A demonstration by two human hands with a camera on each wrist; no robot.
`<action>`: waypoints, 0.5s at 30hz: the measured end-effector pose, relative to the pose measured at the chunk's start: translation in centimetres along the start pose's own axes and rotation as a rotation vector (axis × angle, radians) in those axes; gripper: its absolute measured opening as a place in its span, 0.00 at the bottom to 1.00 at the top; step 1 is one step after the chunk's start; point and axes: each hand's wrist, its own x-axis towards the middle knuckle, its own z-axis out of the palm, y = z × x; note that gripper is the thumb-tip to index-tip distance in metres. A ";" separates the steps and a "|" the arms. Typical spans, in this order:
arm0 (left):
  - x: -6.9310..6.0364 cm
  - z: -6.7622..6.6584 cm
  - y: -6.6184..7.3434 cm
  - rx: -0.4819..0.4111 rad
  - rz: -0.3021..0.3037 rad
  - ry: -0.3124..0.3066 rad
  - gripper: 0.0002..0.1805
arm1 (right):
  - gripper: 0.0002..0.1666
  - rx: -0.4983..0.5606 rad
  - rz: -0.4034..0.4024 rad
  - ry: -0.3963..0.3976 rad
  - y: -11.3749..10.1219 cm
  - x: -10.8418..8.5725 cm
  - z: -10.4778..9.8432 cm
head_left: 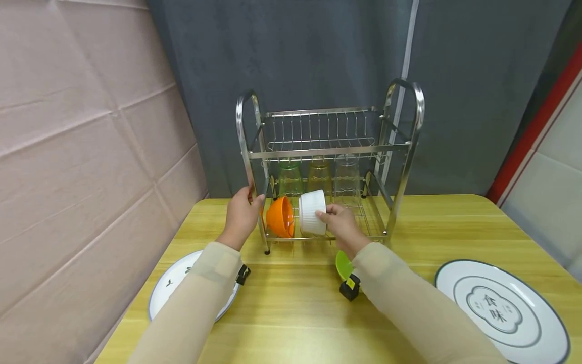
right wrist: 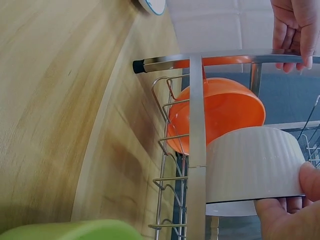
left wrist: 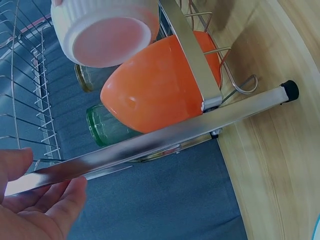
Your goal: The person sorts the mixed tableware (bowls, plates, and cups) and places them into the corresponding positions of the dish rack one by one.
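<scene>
My left hand [head_left: 241, 216] grips the left front post of a two-tier metal dish rack [head_left: 327, 150]. In the left wrist view, thumb and fingers lie on opposite sides of that post [left wrist: 125, 146]. With my right hand [head_left: 344, 226] I pinch a white ribbed bowl [head_left: 312, 212] by its rim, tilted on its side at the lower tier. Beside it, an orange bowl [head_left: 279, 217] lies on its side in the lower tier's left part. Whether the white bowl rests on the wires, I cannot tell.
Green, yellow and clear glasses [head_left: 347, 174] stand behind the bowls on the lower tier. A green bowl [head_left: 344, 265] sits partly hidden by my right forearm. White plates lie at left [head_left: 165, 283] and right [head_left: 504, 313] on the wooden table [head_left: 282, 323]. A grey curtain [head_left: 309, 55] hangs behind.
</scene>
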 end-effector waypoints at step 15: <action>-0.1 0.1 0.0 0.020 0.041 0.023 0.25 | 0.11 0.011 0.015 0.021 0.9 1.0 0.3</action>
